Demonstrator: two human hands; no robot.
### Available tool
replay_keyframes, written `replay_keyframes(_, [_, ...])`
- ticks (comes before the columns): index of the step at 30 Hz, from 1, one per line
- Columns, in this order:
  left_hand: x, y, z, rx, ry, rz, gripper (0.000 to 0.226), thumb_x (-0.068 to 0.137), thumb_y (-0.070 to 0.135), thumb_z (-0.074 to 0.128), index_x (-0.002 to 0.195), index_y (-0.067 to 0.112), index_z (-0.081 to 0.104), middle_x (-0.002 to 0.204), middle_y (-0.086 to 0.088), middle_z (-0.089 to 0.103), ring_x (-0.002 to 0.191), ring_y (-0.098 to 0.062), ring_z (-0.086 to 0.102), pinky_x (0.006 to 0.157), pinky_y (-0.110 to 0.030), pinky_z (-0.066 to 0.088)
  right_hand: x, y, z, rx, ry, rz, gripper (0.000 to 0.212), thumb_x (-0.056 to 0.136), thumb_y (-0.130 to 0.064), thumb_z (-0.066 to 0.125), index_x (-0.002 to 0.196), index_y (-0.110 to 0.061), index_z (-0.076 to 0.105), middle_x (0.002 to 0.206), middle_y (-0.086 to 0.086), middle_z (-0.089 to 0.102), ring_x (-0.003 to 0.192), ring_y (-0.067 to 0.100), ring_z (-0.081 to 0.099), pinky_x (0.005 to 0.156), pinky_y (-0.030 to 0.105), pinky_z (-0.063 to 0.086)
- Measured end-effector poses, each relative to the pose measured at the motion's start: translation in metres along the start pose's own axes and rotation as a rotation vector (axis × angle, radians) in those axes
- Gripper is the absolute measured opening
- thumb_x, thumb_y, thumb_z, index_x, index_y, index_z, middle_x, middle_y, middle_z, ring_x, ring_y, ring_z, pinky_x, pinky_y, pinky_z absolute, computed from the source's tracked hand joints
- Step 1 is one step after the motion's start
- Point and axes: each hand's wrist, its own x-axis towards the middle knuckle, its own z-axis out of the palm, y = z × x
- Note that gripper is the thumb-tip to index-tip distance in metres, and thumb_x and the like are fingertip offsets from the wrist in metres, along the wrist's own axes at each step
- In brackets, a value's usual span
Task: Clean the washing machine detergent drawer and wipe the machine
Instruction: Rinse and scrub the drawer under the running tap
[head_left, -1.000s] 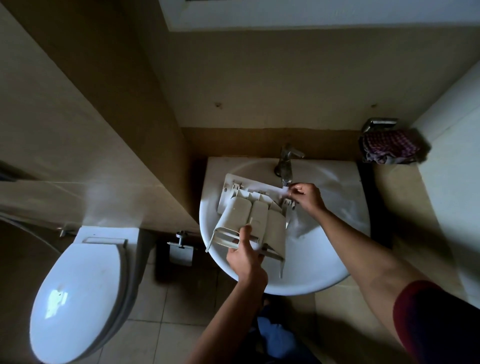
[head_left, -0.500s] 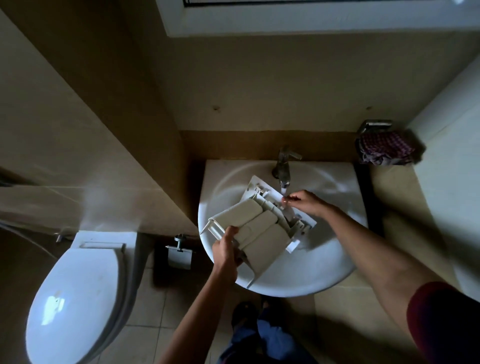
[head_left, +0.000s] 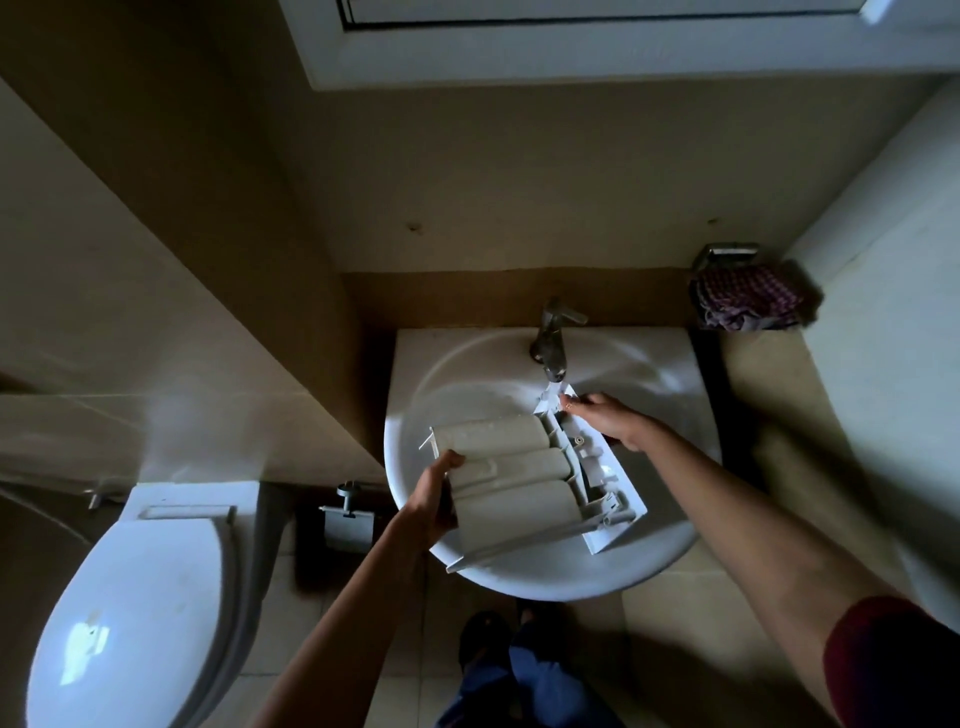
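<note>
I'm holding detergent drawer (head_left: 511, 486), seemingly underside-up, across sink (head_left: 519, 582), spanning left rim to near rim, panel corner sitting under running tap (head_left: 550, 343). Left grip (head_left: 434, 499) curling round rear end; right grip (head_left: 608, 421) pinching panel corner in stream. I'm thinking: tilting toward drain, rubbing crevices, bracing firmly against wet plastic slipping.

The beige plastic detergent drawer (head_left: 511, 488) has swung further round over the white ceramic basin (head_left: 571, 577). Its chambers now run left to right, and its front corner is under the metal tap (head_left: 550, 343). The left hand (head_left: 434, 493) now grips its left end.
</note>
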Motion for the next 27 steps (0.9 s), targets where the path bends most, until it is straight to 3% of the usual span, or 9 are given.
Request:
replay_keyframes(3, [0.004,0.003,-0.002,0.013,0.0,-0.006,0.032,0.089,0.032,0.046,0.097,0.007,0.065,0.084,-0.013,0.071,0.086,-0.031,0.062,0.085,-0.038,0.048,-0.002,0.004,0.002,-0.037,0.113,-0.055,0.047,0.096,-0.045,0.047,0.119,-0.008,0.063,0.118,0.012,0.064,0.113,0.024,0.057,0.095,0.032,0.042])
replay_keyframes(7, [0.016,0.008,-0.002,0.097,0.043,0.025,0.036,0.087,0.037,0.052,0.105,0.009,0.064,0.091,-0.015,0.069,0.085,-0.032,0.065,0.082,-0.043,0.053,-0.008,0.007,0.003,-0.11,0.267,-0.076,0.044,0.097,-0.038,0.048,0.094,0.001,0.069,0.083,0.013,0.064,0.079,0.018,0.057,0.063,0.025,0.037])
replay_keyframes(11, [0.063,0.001,-0.017,0.237,0.117,0.152,0.075,0.068,0.07,0.068,0.114,0.011,0.065,0.109,-0.019,0.069,0.099,-0.035,0.067,0.089,-0.054,0.053,-0.013,0.012,0.003,-0.18,0.397,-0.065,0.051,0.098,-0.035,0.047,0.061,-0.001,0.051,0.062,0.014,0.05,0.061,0.019,0.047,0.051,0.025,0.03])
replay_keyframes(13, [0.069,0.003,-0.012,0.429,0.188,0.178,0.087,0.062,0.084,0.059,0.111,0.013,0.066,0.111,-0.016,0.068,0.1,-0.032,0.066,0.092,-0.046,0.052,-0.014,0.012,0.001,-0.219,0.43,-0.051,0.053,0.098,-0.036,0.046,0.053,-0.009,0.041,0.056,0.01,0.046,0.059,0.021,0.045,0.05,0.029,0.029])
replay_keyframes(15, [0.047,0.017,0.008,0.709,0.27,0.244,0.064,0.085,0.066,0.049,0.107,0.008,0.065,0.106,-0.017,0.067,0.1,-0.031,0.062,0.083,-0.03,0.047,-0.015,0.01,-0.001,-0.252,0.468,-0.04,0.053,0.099,-0.035,0.046,0.052,-0.013,0.037,0.052,0.005,0.04,0.059,0.022,0.044,0.052,0.032,0.025])
replay_keyframes(17, [0.039,0.021,0.023,0.87,0.37,0.374,0.039,0.094,0.037,0.052,0.111,0.003,0.063,0.109,-0.023,0.064,0.104,-0.036,0.058,0.077,-0.033,0.042,-0.016,0.009,-0.002,-0.282,0.507,-0.035,0.053,0.099,-0.032,0.046,0.05,-0.015,0.034,0.05,0.003,0.036,0.061,0.022,0.043,0.056,0.029,0.025])
replay_keyframes(21, [0.048,0.007,0.033,0.958,0.413,0.664,0.046,0.088,0.008,0.061,0.129,-0.006,0.045,0.123,-0.028,0.052,0.114,-0.043,0.05,0.09,-0.04,0.041,-0.018,0.013,-0.004,-0.299,0.567,-0.039,0.053,0.099,-0.031,0.045,0.049,-0.016,0.034,0.066,0.026,0.057,0.064,0.029,0.05,0.061,0.029,0.029])
replay_keyframes(24, [0.057,-0.001,0.043,1.131,0.343,0.833,0.06,0.093,0.006,0.05,0.146,-0.006,0.026,0.151,-0.027,0.028,0.141,-0.039,0.026,0.116,-0.046,0.026,-0.02,0.016,-0.004,-0.286,0.599,-0.053,0.051,0.099,-0.029,0.045,0.051,-0.014,0.04,0.079,0.031,0.063,0.071,0.036,0.058,0.062,0.028,0.027])
replay_keyframes(27, [0.066,-0.009,0.057,1.385,0.16,0.933,0.062,0.097,0.021,0.041,0.15,-0.001,0.018,0.157,-0.018,0.013,0.147,-0.034,0.008,0.12,-0.047,0.005,-0.019,0.017,-0.001,-0.241,0.624,-0.062,0.043,0.099,-0.028,0.046,0.078,0.003,0.066,0.086,0.029,0.066,0.082,0.039,0.063,0.064,0.026,0.03])
